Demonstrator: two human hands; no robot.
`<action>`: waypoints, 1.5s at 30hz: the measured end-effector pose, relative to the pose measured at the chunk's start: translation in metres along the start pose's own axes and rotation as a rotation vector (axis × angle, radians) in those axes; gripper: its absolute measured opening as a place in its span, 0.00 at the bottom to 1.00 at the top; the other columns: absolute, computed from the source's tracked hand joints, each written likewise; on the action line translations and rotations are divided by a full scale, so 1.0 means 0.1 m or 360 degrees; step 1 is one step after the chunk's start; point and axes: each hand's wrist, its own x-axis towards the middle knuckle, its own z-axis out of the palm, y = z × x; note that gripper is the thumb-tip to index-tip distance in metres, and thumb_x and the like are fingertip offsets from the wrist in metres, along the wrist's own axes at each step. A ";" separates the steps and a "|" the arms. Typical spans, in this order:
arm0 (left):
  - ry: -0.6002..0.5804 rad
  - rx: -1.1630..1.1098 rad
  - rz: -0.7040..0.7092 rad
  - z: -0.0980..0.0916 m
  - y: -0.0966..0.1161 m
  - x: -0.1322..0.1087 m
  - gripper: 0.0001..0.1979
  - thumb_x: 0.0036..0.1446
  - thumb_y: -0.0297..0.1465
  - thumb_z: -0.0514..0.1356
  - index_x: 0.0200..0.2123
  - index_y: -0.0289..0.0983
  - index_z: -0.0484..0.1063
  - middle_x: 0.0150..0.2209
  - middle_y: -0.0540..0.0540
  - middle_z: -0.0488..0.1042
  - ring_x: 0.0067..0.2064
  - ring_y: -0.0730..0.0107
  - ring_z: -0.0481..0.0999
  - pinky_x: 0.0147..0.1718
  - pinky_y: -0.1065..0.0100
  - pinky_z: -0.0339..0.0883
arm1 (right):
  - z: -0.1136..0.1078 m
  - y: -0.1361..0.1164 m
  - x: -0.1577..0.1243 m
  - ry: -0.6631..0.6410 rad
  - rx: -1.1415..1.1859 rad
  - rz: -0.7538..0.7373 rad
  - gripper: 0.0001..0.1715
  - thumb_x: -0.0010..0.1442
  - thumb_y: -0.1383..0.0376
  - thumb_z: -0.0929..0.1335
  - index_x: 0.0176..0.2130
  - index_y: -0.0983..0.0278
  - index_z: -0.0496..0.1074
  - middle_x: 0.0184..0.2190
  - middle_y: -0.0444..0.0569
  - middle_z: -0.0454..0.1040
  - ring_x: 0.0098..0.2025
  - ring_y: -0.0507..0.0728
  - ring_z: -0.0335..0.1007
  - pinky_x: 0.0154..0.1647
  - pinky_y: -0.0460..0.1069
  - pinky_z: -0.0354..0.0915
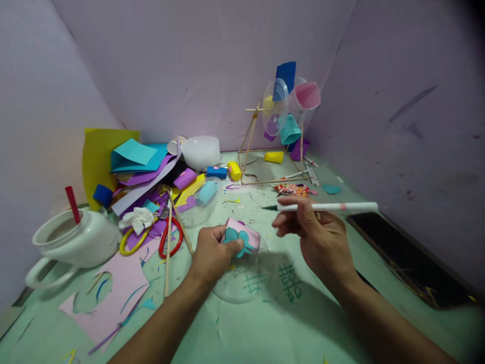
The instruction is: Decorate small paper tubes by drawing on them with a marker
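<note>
My left hand (212, 253) is closed around a clear plastic cup (242, 263) lying on its side, with pink paper and teal cut-out shapes (239, 236) on it. The cup's rim bears green pen marks. My right hand (314, 235) is closed on a white marker pen (329, 207), held level above the table with its green tip pointing left, just right of the cup.
A stick frame with coloured paper cups (288, 108) stands at the back. Coloured paper scraps (144, 167), foam blocks, red and yellow scissors (170, 240), a white jug (79, 240) and wooden sticks lie left. A dark tray (409, 260) lies right. Walls close in around the table.
</note>
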 end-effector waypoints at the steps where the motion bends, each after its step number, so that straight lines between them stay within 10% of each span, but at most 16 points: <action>1: -0.0015 0.0025 0.0001 0.00 0.01 0.00 0.10 0.33 0.34 0.62 0.18 0.31 0.73 0.16 0.52 0.64 0.22 0.74 0.60 0.23 0.70 0.54 | 0.00 -0.01 -0.02 -0.0058 -0.0042 -0.0089 0.17 0.61 0.52 0.65 0.36 0.62 0.74 0.21 0.43 0.73 0.22 0.49 0.68 0.23 0.44 0.65; 14: -0.0141 0.0209 0.0083 0.02 0.04 0.00 0.09 0.33 0.35 0.58 0.16 0.34 0.67 0.17 0.52 0.61 0.22 0.73 0.57 0.22 0.69 0.51 | 0.07 0.12 -0.10 -0.0587 -0.0605 -0.0762 0.06 0.60 0.71 0.64 0.34 0.64 0.70 0.24 0.43 0.70 0.24 0.49 0.67 0.24 0.43 0.63; 45: -0.0144 0.0351 0.0319 -0.01 0.02 0.00 0.06 0.37 0.29 0.57 0.15 0.36 0.73 0.18 0.51 0.67 0.27 0.66 0.64 0.30 0.66 0.58 | 0.09 0.12 -0.09 -0.0512 -0.0769 -0.0731 0.06 0.61 0.69 0.63 0.33 0.61 0.69 0.23 0.43 0.72 0.20 0.49 0.65 0.20 0.45 0.61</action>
